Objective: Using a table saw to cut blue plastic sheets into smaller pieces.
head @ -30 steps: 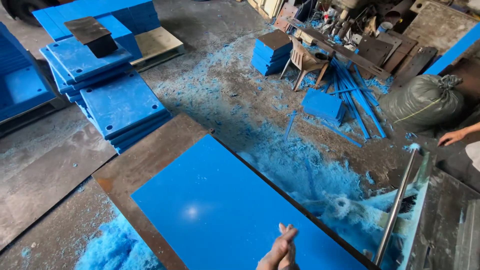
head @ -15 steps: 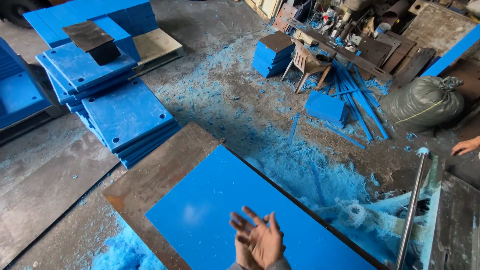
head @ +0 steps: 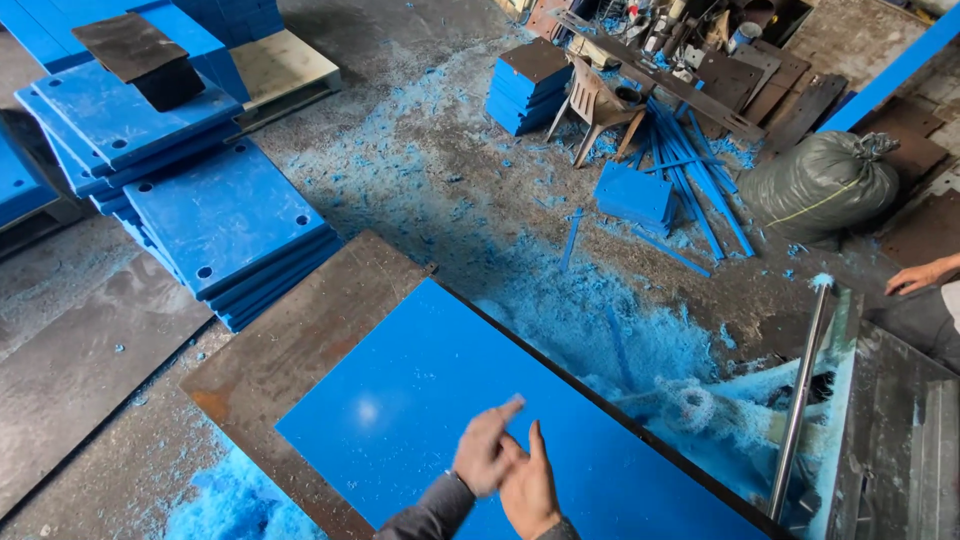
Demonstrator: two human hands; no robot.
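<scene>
My left hand [head: 484, 452] and my right hand [head: 528, 490] are together at the bottom middle, palms touching, fingers stretched out and holding nothing. The left hand is blurred by motion. Both hover over a large glossy blue plastic sheet [head: 420, 400] that lies on a rusty brown steel plate [head: 290, 340]. Grey sleeves cover both wrists.
Stacks of blue drilled panels [head: 220, 220] lie at the left. Blue shavings [head: 620, 330] cover the floor. A metal rod [head: 800, 390] stands on a machine at the right, where another person's hand [head: 918, 276] rests. A plastic chair [head: 600, 105] and a grey sack [head: 820, 185] are farther back.
One hand was low at the bottom edge, then both came up with fingers spread. Now they are pressed together above the blue sheet. The other person's hand stays at the right.
</scene>
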